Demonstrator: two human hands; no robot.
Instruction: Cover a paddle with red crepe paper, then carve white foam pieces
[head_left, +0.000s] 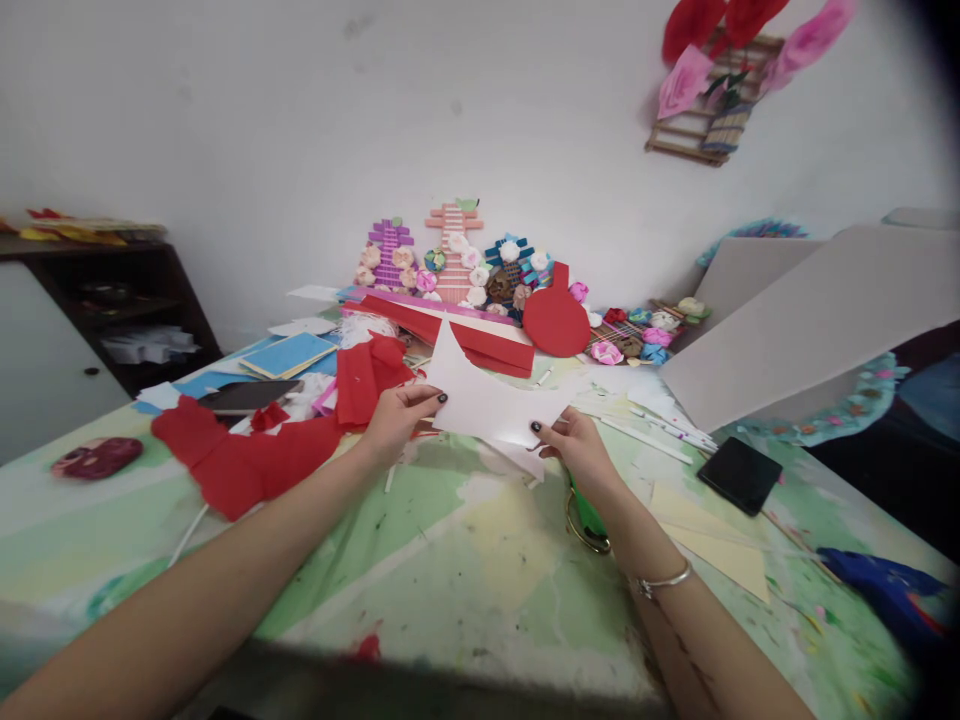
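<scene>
A cut sheet of white paper [491, 405] is stretched between my two hands, above the middle of the table. Its upper edge curves inward and rises to a point at the left. My left hand [397, 418] pinches the paper's left side between thumb and fingers. At the lower right corner, my right hand [581, 447] pinches the same paper. Scissors with green and brass-coloured parts [590, 520] show just below my right hand; whether that hand touches them cannot be made out. Red fabric-like pieces [259, 460] lie left of my left hand.
The paint-stained table [450, 580] carries a red round cutout [556, 320], blue sheets [289, 353], paper strips, a black square object [740, 475] and cream paper [712, 540]. Flower-decorated stick crafts [454, 255] lean on the wall. A large grey board [810, 310] rises at the right.
</scene>
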